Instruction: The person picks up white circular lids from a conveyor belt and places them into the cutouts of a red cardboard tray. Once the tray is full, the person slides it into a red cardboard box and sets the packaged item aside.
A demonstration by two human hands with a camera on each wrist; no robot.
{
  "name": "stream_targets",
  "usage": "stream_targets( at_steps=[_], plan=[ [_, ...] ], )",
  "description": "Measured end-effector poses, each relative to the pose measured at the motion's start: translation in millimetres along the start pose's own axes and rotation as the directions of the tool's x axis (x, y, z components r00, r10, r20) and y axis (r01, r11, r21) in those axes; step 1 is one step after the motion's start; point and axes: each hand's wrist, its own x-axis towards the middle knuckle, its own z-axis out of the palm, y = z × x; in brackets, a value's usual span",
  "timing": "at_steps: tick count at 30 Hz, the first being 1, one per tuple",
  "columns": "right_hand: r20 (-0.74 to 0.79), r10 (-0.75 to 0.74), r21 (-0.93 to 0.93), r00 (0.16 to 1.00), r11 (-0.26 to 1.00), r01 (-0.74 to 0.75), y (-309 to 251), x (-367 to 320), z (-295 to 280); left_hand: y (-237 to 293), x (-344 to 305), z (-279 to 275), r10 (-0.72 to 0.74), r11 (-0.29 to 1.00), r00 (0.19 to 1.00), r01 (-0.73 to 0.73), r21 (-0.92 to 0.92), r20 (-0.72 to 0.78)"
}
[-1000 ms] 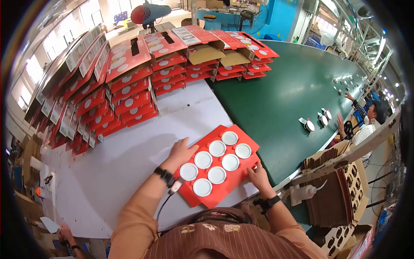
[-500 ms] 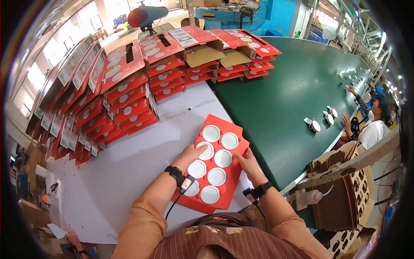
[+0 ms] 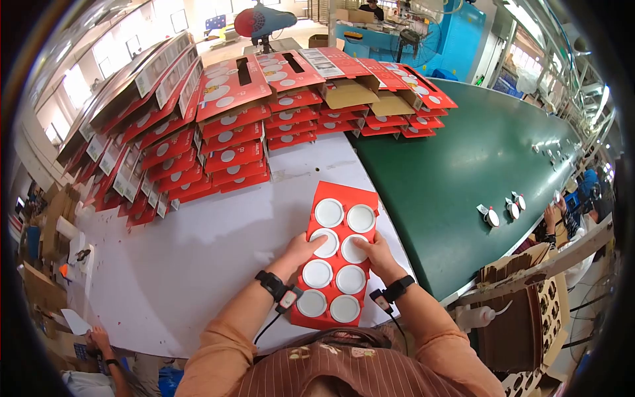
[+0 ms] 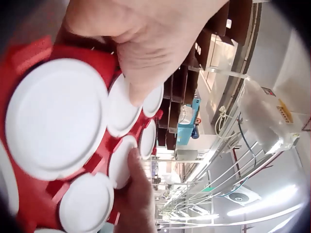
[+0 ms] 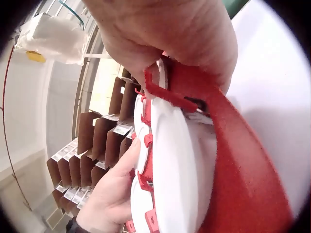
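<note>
In the head view a red card [image 3: 334, 259] with several round white discs lies lengthwise toward the body. My left hand [image 3: 299, 255] grips its left edge, the thumb on a white disc [image 3: 324, 243]. Opposite, my right hand [image 3: 381, 257] pinches the right edge, its thumb over another disc [image 3: 355, 249]. The left wrist view shows the left hand [image 4: 150, 43] above the discs, with its thumb on one. In the right wrist view the right hand [image 5: 170, 39] curls round the card's red edge [image 5: 243, 160]; its fingertips beneath are hidden.
Stacked red cartons [image 3: 231, 142] stand at the back left of the white table [image 3: 178, 264]. A green surface [image 3: 450, 172] adjoins on the right, with small white-disc items [image 3: 491, 217] near its far edge. A white bottle [image 3: 477, 316] and brown cardboard [image 3: 512, 317] are at the lower right.
The card has turned from a slant to nearly straight toward the body. Both hands have shifted along its edges, and the right thumb has moved onto a disc. The head view has swung slightly.
</note>
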Motion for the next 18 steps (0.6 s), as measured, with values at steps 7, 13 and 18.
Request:
stream_targets(
  at_steps=[7, 13, 18],
  plan=[
    [0.071, 0.148, -0.108, 0.986, 0.984, -0.14, -41.1, -10.0, 14.7, 28.8, 19.5, -13.4, -0.037, 0.999, 0.983, 0.043, 0.029, -0.182],
    [-0.174, -0.122, -0.412, 0.977, 0.91, 0.04, -42.0, 5.1, 25.8, 44.6, 3.0, -1.0, 0.124, 0.958, 0.959, -0.05, 0.281, -0.253],
    [-0.183, -0.105, -0.415, 0.977, 0.91, 0.02, -29.1, 7.9, 21.8, 59.9, -15.4, -3.6, 0.14, 0.924, 0.96, -0.039, 0.382, -0.241]
  ],
)
